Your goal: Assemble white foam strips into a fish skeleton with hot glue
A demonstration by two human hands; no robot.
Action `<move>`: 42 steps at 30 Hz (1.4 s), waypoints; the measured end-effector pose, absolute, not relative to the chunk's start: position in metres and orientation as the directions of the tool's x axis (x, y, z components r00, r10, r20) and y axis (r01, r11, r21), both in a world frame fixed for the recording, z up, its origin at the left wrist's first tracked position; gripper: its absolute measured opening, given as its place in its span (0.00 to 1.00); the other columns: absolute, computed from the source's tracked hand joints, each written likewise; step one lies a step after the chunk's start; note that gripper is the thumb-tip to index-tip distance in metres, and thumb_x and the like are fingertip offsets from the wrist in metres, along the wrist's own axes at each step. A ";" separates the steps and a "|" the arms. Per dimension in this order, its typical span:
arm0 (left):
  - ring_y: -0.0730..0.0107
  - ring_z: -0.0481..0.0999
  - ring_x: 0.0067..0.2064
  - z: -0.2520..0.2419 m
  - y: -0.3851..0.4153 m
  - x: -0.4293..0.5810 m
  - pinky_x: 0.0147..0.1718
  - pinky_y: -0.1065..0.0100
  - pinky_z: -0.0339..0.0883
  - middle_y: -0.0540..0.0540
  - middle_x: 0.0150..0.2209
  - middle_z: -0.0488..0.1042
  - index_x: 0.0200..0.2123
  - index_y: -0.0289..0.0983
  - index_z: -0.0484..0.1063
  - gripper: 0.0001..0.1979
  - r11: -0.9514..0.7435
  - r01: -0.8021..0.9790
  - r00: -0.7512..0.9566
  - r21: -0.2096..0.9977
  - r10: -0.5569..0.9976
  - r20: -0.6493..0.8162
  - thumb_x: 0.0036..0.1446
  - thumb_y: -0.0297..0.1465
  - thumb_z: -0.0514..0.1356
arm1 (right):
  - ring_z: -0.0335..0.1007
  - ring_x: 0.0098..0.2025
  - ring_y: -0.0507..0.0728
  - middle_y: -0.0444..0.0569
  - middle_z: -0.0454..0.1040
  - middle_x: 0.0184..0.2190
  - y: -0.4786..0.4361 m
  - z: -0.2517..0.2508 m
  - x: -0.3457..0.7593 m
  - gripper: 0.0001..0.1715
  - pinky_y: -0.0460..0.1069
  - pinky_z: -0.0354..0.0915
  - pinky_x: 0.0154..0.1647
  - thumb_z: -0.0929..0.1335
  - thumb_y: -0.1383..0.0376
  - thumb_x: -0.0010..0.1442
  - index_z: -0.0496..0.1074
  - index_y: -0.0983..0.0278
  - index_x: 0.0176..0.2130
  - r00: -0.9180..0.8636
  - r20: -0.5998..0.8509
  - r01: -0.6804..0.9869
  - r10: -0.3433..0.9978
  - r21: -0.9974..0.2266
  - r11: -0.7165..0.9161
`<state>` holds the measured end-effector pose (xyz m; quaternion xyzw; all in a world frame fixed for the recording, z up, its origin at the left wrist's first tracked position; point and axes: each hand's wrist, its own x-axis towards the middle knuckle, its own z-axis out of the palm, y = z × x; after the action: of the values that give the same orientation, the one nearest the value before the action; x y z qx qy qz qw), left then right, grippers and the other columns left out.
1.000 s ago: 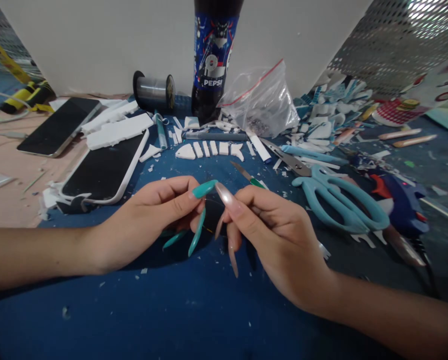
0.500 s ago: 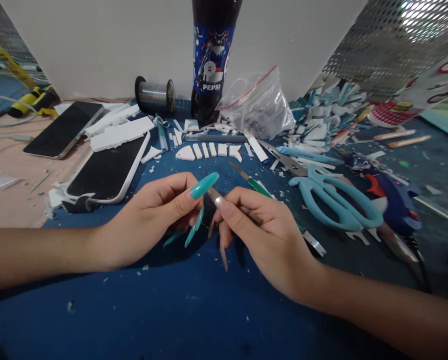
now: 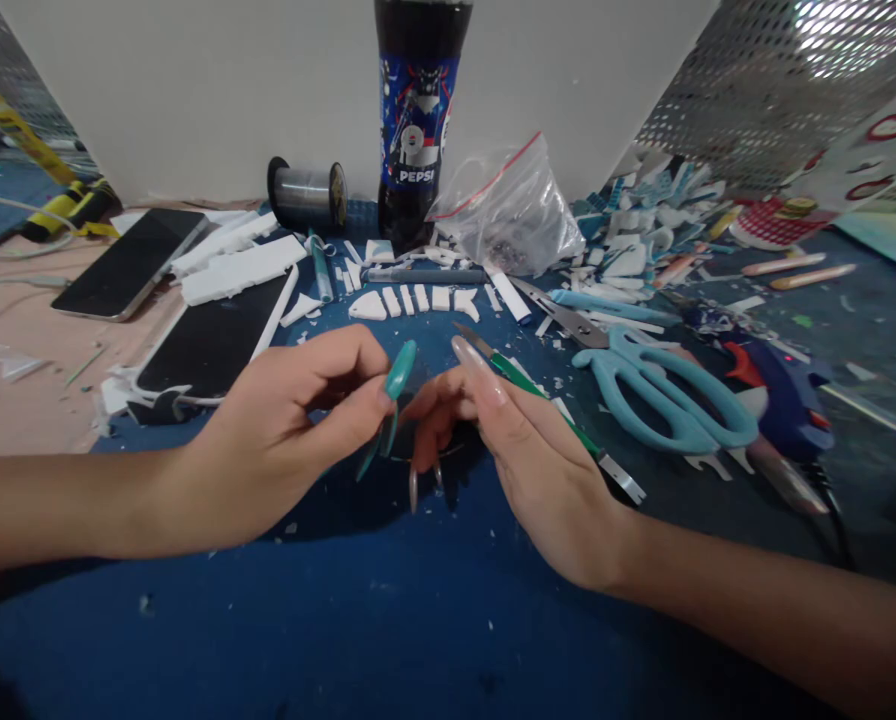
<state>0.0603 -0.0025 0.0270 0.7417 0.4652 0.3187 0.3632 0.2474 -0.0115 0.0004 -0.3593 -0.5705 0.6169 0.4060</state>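
Observation:
My left hand (image 3: 305, 420), with long teal nails, is closed in a pinch over the blue work surface; what its fingertips hold, if anything, is too small to make out. Facing it, my right hand (image 3: 523, 450) has its thumb lifted apart from the curved fingers, and I see nothing gripped in it. A faint thin line shows between the hands below the fingertips. Behind my right hand lies a green-handled craft knife (image 3: 519, 375). Beyond both hands, white pieces form a fish skeleton, with a head piece (image 3: 368, 306) and a tail piece (image 3: 466, 303).
A Pepsi bottle (image 3: 416, 130), a spool of clear line (image 3: 307, 196) and a zip bag (image 3: 515, 210) stand at the back. Blue-handled scissors (image 3: 673, 395) and a blue glue gun (image 3: 785, 400) lie right. Two phones, one dark (image 3: 129, 265), one white-edged (image 3: 208, 340), lie left.
My fingertips have moved apart. The right thumb has lifted off its pinch and points up and away, while the left hand has turned slightly and drawn back left.

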 end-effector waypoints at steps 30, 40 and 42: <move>0.78 0.57 0.20 0.029 -0.001 0.059 0.19 0.74 0.52 0.54 0.19 0.61 0.24 0.39 0.61 0.11 -0.381 0.441 0.448 0.813 0.878 0.169 0.59 0.30 0.54 | 0.59 0.17 0.46 0.42 0.69 0.20 -0.010 0.000 0.247 0.21 0.40 0.55 0.12 0.62 0.51 0.66 0.68 0.63 0.29 -0.294 -0.048 -0.230 0.955 -0.966 -0.119; 0.79 0.56 0.20 0.030 -0.004 0.060 0.18 0.74 0.51 0.55 0.18 0.61 0.24 0.38 0.61 0.11 -0.350 0.443 0.555 0.826 0.830 0.054 0.59 0.30 0.54 | 0.54 0.14 0.43 0.39 0.66 0.19 -0.012 0.006 0.248 0.18 0.39 0.52 0.11 0.67 0.54 0.63 0.67 0.63 0.27 -0.366 -0.061 -0.178 0.929 -0.975 -0.134; 0.79 0.56 0.20 0.030 -0.004 0.060 0.18 0.74 0.51 0.55 0.19 0.60 0.24 0.38 0.61 0.11 -0.324 0.435 0.522 0.840 0.851 0.058 0.60 0.29 0.54 | 0.53 0.13 0.42 0.38 0.66 0.17 -0.012 0.007 0.247 0.18 0.38 0.51 0.11 0.67 0.57 0.63 0.66 0.64 0.25 -0.364 -0.065 -0.162 0.929 -0.978 -0.132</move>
<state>0.0599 -0.0039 0.0302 0.7723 0.4164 0.2564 0.4054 0.2471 -0.0119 0.0069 -0.3773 -0.5086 0.6508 0.4189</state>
